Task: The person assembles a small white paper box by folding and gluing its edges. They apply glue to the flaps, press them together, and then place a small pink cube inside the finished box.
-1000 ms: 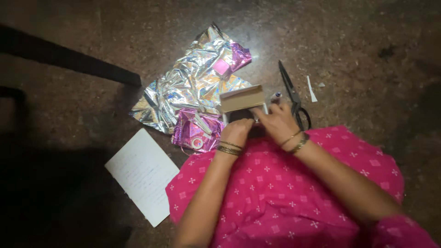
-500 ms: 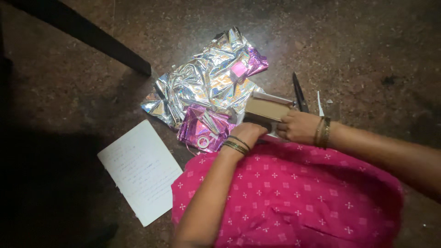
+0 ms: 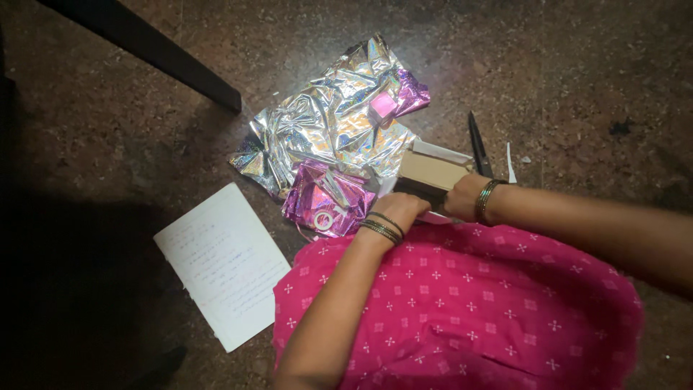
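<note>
Resting on the speckled floor (image 3: 577, 65) just beyond a pink-clad lap (image 3: 469, 303), a small cardboard box (image 3: 433, 171) is held between both hands. Item: box, oblong, plain tan-brown on its upper face, with a white panel or sheet seen along its far edge and a dark shadowed side toward the lap; it is slightly tilted. The left hand (image 3: 399, 208), bangled at the wrist, is laid against the near lower side, fingers curled together on the box. The right hand (image 3: 460, 196) is set at the right end; its fingers are hidden behind the box, so their spread cannot be told. Adjoining: crumpled silver foil wrap (image 3: 332, 130) with a pink-purple reverse, touching the box on its left; a small pink block (image 3: 382, 106) on the foil; a tape roll (image 3: 323, 220) on a purple foil piece; scissors (image 3: 478, 144) just behind the box; a written white sheet (image 3: 224, 263) lying apart, lower left.
</note>
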